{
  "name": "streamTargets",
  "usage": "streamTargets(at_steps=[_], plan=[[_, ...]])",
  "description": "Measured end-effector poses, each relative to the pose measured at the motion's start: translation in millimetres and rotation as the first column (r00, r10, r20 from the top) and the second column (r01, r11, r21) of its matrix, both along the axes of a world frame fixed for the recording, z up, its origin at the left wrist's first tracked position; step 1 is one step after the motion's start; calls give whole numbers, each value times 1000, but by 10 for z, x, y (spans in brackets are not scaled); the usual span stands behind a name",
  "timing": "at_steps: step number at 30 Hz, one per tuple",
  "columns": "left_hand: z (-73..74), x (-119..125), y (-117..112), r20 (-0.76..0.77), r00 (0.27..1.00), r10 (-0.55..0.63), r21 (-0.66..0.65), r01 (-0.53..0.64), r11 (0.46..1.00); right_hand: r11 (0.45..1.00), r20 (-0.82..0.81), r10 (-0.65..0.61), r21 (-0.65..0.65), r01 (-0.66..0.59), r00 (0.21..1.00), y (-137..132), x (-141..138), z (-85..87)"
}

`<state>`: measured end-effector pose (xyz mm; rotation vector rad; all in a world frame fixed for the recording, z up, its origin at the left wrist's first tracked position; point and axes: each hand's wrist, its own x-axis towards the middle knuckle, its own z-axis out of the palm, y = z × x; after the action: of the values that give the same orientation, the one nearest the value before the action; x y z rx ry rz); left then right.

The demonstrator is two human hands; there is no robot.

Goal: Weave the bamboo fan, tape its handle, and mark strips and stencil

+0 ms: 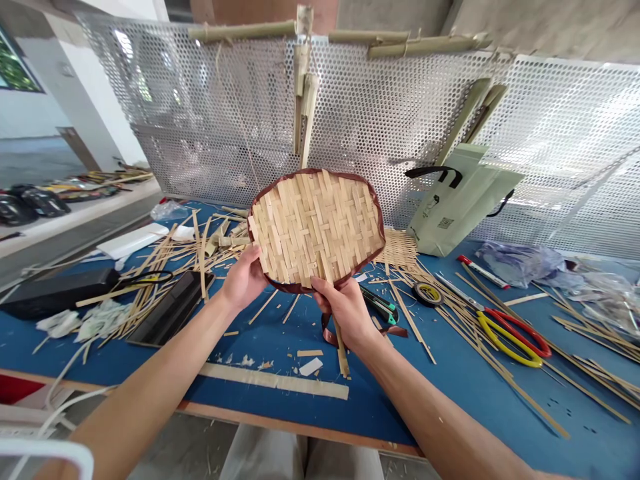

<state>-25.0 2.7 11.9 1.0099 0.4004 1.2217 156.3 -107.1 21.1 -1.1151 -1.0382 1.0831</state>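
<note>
A woven bamboo fan (317, 223) with a dark brown ribbon edging is held up above the table, its flat face toward me. My left hand (246, 280) grips its lower left rim, thumb on the front. At the bottom edge my right hand (347, 307) is closed around the base of the fan and its strip handle (342, 350), which points down. A loose end of brown ribbon (395, 331) hangs by my right hand. The fingers behind the fan are hidden.
On the blue table (280, 417) lie bamboo strips, a green utility knife (383, 305), a tape measure (428, 294), red-and-yellow-handled scissors (515, 337) and a red marker (484, 272). A black tablet (167, 313) lies left. Behind stand a pale paper bag (457, 207) and a perforated metal screen (365, 113).
</note>
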Motion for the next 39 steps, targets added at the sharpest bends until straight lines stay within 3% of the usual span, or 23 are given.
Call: streamTargets(at_steps=[3,5,10,15,19,25,39], plan=[[-8,88,-136,41,979,-200,8,200,980,998,-6,-58,31,58,998,23,11,-29],[-28,175,-225,49,964,-262,3,262,965,994,7,-86,68,85,996,36,11,-51],[-48,368,-377,89,984,-152,-108,162,981,986,67,-118,124,109,991,38,-8,-83],[-6,413,-413,43,994,-96,-185,103,977,991,94,-110,82,103,989,10,-25,-109],[1,404,-387,26,997,-73,-190,76,979,995,96,-101,25,99,990,-1,-27,-138],[15,373,-338,50,999,6,-143,1,990,992,60,-105,75,100,993,-9,-12,-104],[31,460,-454,2,999,-44,-164,43,985,996,136,-87,-3,89,987,-27,-70,-97]])
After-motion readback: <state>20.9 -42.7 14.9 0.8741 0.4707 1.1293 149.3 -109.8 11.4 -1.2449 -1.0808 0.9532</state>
